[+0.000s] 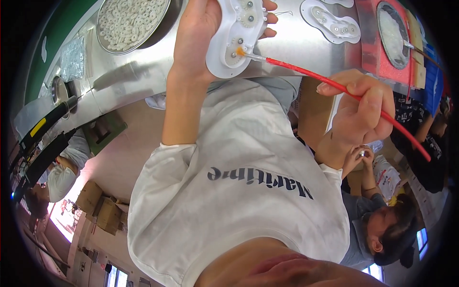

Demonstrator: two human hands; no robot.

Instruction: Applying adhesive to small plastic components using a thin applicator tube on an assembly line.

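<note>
White plastic housing (235,38) sits clamped in your left hand (201,33), tilted so its gears face you. Your right hand (361,112) pinches the red brush (334,83), bristles touching a gear seat, above the steel desk (143,71).

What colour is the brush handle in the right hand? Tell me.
Red: the brush handle in the right hand is red with an orange tip, seen in the head view.

Smooth white plastic housing (236,38), glossy red brush handle (334,86), brushed metal tabletop (134,76), matt cotton shirt (239,191)
</note>
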